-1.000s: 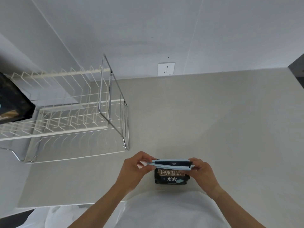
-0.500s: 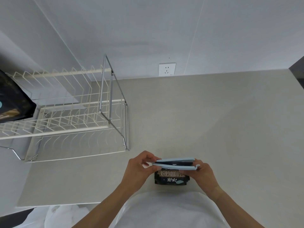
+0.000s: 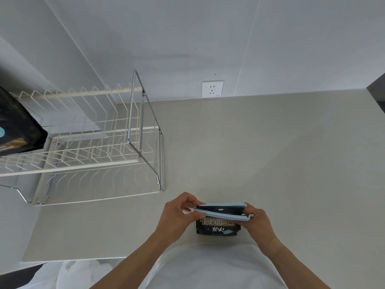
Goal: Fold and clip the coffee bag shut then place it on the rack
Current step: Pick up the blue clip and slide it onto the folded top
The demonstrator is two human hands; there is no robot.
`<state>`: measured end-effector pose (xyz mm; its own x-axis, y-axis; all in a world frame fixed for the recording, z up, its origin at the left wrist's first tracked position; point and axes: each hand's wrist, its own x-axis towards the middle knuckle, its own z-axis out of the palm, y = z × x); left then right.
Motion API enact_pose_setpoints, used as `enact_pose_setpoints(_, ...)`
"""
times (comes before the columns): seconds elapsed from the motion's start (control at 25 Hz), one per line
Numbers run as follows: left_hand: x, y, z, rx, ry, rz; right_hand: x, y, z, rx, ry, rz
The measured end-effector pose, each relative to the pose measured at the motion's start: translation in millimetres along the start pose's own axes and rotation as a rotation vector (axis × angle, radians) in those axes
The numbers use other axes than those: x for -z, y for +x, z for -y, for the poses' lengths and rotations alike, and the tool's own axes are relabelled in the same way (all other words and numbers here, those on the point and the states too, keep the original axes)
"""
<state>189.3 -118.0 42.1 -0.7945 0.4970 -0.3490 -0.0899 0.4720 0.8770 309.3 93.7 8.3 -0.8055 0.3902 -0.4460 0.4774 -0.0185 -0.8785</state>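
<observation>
A small black coffee bag (image 3: 217,227) with light lettering stands on the counter right in front of me. A long light-blue clip (image 3: 224,214) straddles its folded top, its two bars spread apart at the right end. My left hand (image 3: 179,213) pinches the clip's hinged left end. My right hand (image 3: 256,221) holds the right end, where the near bar sits lower than the far one. The white wire rack (image 3: 87,163) with chrome frame stands to the left.
Another black bag (image 3: 16,130) lies on the rack's upper tier at the far left. A wall socket (image 3: 212,88) sits above the counter's back edge. The grey counter (image 3: 270,153) stretches right to a dark edge.
The clip's bars, nearly together a second ago, have spread apart at the right end over the bag's top. Both hands stay at the clip's ends.
</observation>
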Motion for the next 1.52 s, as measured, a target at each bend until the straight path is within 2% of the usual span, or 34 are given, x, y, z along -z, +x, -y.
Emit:
enact_pose_setpoints(0.48, -5.5, 6.1, -10.2, -0.098, 0.078, 0.073, -3.2, 3.7, -3.6, -0.027, 0.035, -0.003)
enact_pose_setpoints(0.68, -12.7, 14.4, -20.5, -0.153, 0.239, 0.166, -2.5, 0.2, 1.7, -0.038, 0.06, -0.01)
enact_pose_setpoints(0.96, -19.1, 8.3, -14.1, -0.222, 0.268, 0.095, 13.4, -14.0, 12.7, -0.055, 0.102, 0.021)
enact_pose_setpoints(1.28, -17.2, 9.9, -15.4, -0.22, 0.26, 0.123, 16.6, -16.8, 16.7, -0.009, 0.033, -0.181)
enact_pose_setpoints(1.52, -17.6, 9.3, -15.5, -0.23, 0.253, 0.106, 21.9, -13.4, 16.2, 0.006, -0.009, -0.135)
